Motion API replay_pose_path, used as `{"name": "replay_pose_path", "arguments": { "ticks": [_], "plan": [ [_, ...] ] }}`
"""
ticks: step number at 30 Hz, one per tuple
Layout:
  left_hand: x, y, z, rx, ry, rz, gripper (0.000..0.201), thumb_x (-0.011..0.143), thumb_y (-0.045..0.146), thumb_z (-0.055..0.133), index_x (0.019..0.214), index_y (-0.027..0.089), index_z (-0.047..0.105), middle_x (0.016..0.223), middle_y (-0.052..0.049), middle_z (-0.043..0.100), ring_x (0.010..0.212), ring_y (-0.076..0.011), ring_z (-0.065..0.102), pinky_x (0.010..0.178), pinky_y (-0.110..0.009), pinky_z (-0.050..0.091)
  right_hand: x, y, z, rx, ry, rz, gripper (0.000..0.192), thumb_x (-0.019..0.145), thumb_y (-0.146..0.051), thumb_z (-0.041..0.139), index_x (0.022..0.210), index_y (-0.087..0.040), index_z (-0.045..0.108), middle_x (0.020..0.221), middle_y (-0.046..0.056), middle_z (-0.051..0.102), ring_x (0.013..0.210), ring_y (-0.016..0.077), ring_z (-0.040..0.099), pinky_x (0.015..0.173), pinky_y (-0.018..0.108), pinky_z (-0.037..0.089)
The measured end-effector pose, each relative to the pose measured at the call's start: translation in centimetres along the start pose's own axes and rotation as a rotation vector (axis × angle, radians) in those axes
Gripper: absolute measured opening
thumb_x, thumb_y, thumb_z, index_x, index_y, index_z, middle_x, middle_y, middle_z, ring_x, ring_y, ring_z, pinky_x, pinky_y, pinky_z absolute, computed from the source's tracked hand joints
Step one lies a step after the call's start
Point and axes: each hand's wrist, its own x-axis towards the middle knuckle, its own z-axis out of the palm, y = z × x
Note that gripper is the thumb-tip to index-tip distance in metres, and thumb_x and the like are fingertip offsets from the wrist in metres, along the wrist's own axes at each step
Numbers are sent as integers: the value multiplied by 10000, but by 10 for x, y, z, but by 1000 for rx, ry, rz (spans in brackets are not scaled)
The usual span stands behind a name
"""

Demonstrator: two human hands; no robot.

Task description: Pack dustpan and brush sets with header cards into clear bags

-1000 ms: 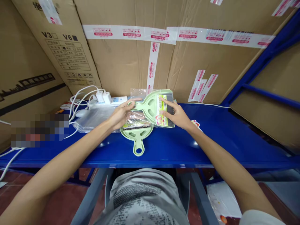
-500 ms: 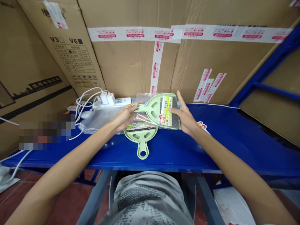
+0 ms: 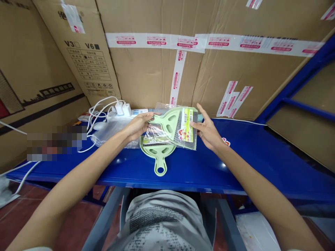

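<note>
My left hand (image 3: 137,125) grips the handle of a pale green small brush (image 3: 171,122) with grey bristles and a yellow-green label, held level above the blue shelf (image 3: 235,164). A clear plastic bag (image 3: 157,130) hangs around the brush handle. My right hand (image 3: 208,130) has its fingers spread and touches the bristle end of the brush. Under the brush lies a pale green dustpan (image 3: 158,153), its looped handle pointing toward me.
A pile of clear plastic bags (image 3: 108,134) lies left of my left hand. Behind it sit a white power strip with chargers (image 3: 123,109) and white cables (image 3: 96,111). Large taped cardboard boxes (image 3: 183,62) stand close behind the shelf. A small sticker (image 3: 225,142) lies by my right wrist.
The brush has tilted and shifted slightly right in my left hand. My right hand slid from on top of the label to the bristle end, fingers spreading.
</note>
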Motion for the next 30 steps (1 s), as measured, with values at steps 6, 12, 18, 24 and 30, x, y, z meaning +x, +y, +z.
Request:
{"name": "replay_pose_path", "arguments": {
  "ticks": [6, 12, 18, 24, 30],
  "plan": [
    [3, 1, -2, -29, 36, -46, 239, 1046, 202, 588, 1190, 88, 740, 945, -147, 781, 622, -215, 773, 574, -324, 674, 1, 4, 0, -61, 63, -29, 999, 749, -440, 870, 1630, -309, 416, 1087, 61, 790, 965, 267, 734, 761, 400, 622],
    [3, 4, -5, -40, 59, -44, 231, 1050, 220, 567, 1163, 86, 718, 998, -169, 775, 670, -254, 791, 636, -433, 702, 2, 10, 2, 24, 103, -65, 578, 681, -406, 921, 1208, -233, 760, 1066, 61, 781, 812, 182, 671, 626, 305, 531],
    [2, 4, -5, -93, 13, 21, 202, 1013, 253, 644, 1136, 116, 728, 1101, -167, 756, 837, -303, 810, 689, -483, 709, 2, 10, 2, 28, 196, -193, 494, 649, -301, 935, 1117, -211, 806, 871, -1, 726, 614, 107, 506, 577, 295, 467],
    [-1, 2, -3, -106, -58, 33, 229, 1024, 289, 637, 1181, 144, 720, 1134, -157, 743, 822, -299, 812, 673, -459, 706, 1, 12, 2, -21, 120, -184, 659, 657, -303, 936, 1288, -241, 758, 1204, 63, 729, 626, 88, 495, 465, 248, 422],
    [1, -5, -3, -91, -92, 73, 256, 1045, 299, 602, 1222, 141, 701, 1193, -158, 734, 807, -275, 809, 650, -428, 704, 1, 16, 4, -147, 146, -147, 832, 705, -382, 918, 1481, -262, 644, 1120, 63, 733, 492, 42, 411, 353, 202, 313]
  ]
}}
